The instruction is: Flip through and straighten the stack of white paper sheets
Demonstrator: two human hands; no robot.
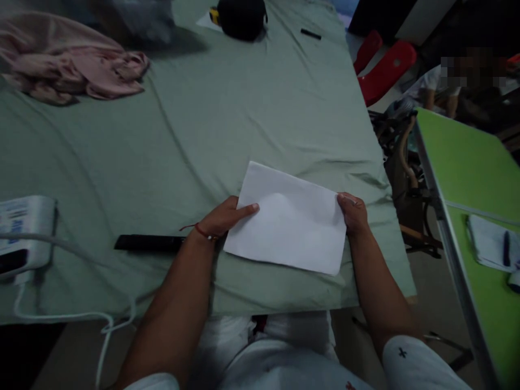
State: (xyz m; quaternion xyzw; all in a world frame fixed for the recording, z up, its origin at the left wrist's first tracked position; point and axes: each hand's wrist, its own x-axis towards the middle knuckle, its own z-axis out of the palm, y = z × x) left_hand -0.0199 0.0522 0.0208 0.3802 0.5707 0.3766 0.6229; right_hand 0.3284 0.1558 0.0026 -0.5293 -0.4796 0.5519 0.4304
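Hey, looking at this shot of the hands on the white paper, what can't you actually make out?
Head view only:
- Underside of the white paper: faces the green cloth.
- Left hand palm and right hand fingertips: hidden by hand and sheet.
- Black bar: right end behind the wrist.
- White device: cut off by the left edge, label blurred.

Dim room – green-sheeted table [244, 119], lime side table [471, 162], red chairs [385, 70]

Left hand [222, 219] and right hand [353, 213] grip opposite edges of a white paper [289, 219]. A black bar [148, 242] lies just behind the left fingers [247, 208], on green cloth [227, 114].
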